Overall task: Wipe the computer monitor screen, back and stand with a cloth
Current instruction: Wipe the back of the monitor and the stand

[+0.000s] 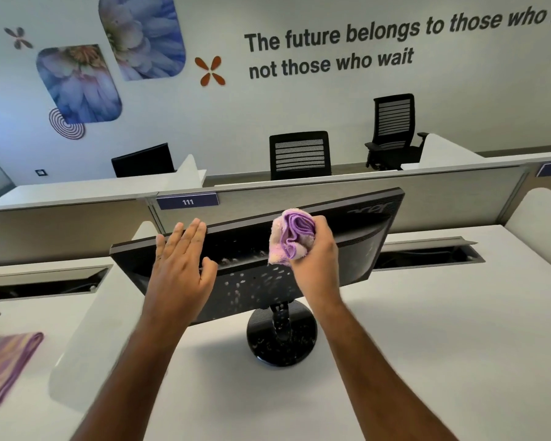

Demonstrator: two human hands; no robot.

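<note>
Now: one monitor (347,246), two cloths; right hand (315,249) grips cloth (288,237), left hand (180,265) flat, fingers straight.

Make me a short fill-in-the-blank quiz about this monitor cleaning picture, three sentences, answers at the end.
1. The bunched pink and purple cloth is gripped in the person's ______ hand.
2. The left hand rests with straight fingers on the monitor, whose ______ side faces the person.
3. The label on the partition behind the monitor reads ______.

Answers: right; back; 111
</note>
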